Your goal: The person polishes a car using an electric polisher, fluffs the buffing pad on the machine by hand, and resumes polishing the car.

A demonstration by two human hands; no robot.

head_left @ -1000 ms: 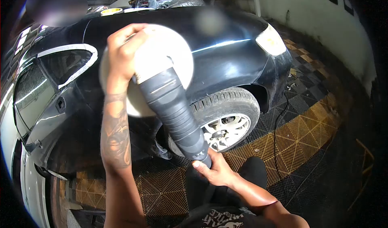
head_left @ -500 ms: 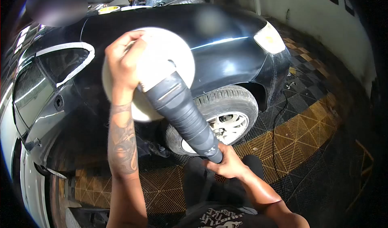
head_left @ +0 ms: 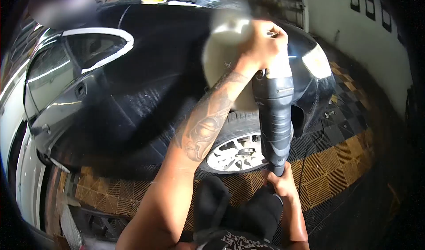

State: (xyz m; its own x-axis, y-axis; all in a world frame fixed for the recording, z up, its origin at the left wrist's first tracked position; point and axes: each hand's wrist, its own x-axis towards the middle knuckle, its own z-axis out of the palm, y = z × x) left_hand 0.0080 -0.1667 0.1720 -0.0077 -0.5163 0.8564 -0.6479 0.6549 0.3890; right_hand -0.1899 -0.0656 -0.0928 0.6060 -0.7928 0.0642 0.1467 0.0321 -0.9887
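A long black power tool with a ribbed, rubbery-looking body and a pale head (head_left: 275, 117) lies in front of the person, over the fender side of a car. Its long axis runs nearly straight up and down in the view: the narrow butt end points back toward the person's knees, the head points outward. A large round off-white pad (head_left: 215, 59) sits at the head end, set off to the left of the body's line and turned toward the car; whether its whole face meets the paint cannot be told.

The left hand (head_left: 265, 46) grasps the pale head from above, fingers curled over it, and is much the nearer of the two to the pad. The left forearm crosses in front of the pad's lower part, slanting in from the lower left. The right hand (head_left: 281, 179) is wrapped around the butt end, almost directly below the left along the tool's axis and close to the body.

Beyond the pad spreads the glossy black car body (head_left: 168, 33). The white-spoked wheel (head_left: 230, 155) is just left of the tool's lower half, and the pale lamp (head_left: 316, 62) is to the right of the head. Underneath lies black-and-tan grid flooring (head_left: 332, 157).
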